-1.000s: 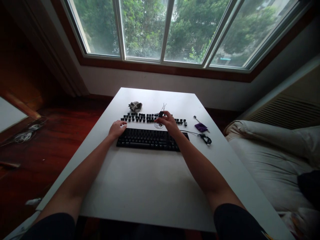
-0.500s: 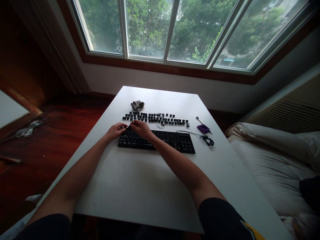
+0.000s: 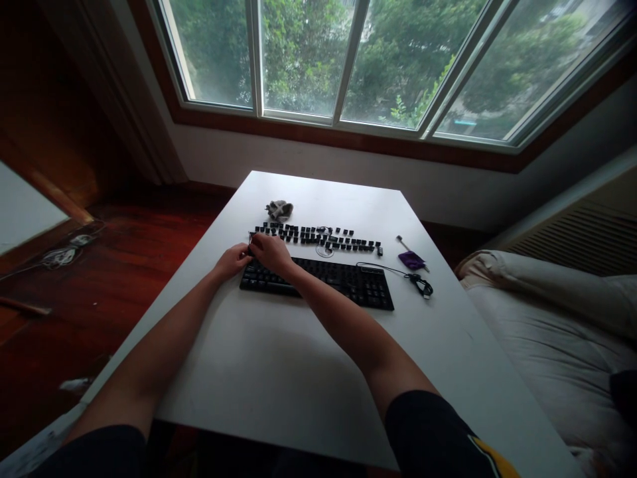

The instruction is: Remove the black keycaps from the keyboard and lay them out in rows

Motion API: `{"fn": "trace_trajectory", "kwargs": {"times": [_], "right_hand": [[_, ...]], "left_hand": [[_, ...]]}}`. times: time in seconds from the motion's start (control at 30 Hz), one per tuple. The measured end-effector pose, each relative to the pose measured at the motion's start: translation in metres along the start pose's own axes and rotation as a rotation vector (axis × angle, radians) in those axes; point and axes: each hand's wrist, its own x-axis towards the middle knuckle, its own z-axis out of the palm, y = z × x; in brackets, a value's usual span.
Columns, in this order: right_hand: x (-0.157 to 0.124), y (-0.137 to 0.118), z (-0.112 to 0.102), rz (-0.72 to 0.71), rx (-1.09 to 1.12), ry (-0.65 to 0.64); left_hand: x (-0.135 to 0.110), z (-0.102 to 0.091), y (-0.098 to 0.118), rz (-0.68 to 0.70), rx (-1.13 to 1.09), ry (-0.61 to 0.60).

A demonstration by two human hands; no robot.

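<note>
A black keyboard (image 3: 338,280) lies across the white table (image 3: 279,372). Behind it runs a row of loose black keycaps (image 3: 318,236). My left hand (image 3: 229,260) rests curled at the keyboard's left end. Just beside it, my right hand (image 3: 269,252) is pressed down over the keyboard's top left corner, fingers bent; what is under the fingertips is hidden. The two hands nearly touch.
A grey crumpled cloth (image 3: 279,210) lies behind the keycaps. A purple pouch (image 3: 411,259) and a coiled black cable (image 3: 422,284) sit right of the keyboard. A wire ring tool (image 3: 325,251) lies among the keycaps. A bed with pale bedding (image 3: 557,332) is at right.
My right hand moved from the keycap row in the middle, where it pinched a keycap, left to the keyboard's top left corner. My left hand stayed put.
</note>
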Motion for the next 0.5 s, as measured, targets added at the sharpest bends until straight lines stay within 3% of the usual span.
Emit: {"fn": "trace_trajectory", "kwargs": {"times": [0.27,0.4,0.5], "right_hand": [[0.013,-0.006,-0.002,-0.021,-0.026,-0.116],[0.021,-0.005,-0.005,-0.152,0.025,-0.254],[0.018,-0.008,-0.006,-0.237,0.006,-0.279]], "left_hand": [[0.001,0.002,-0.006,-0.033,0.003,0.023],[0.003,0.003,-0.011,-0.068,-0.010,0.032],[0.002,0.005,-0.016,-0.109,-0.030,0.030]]}}
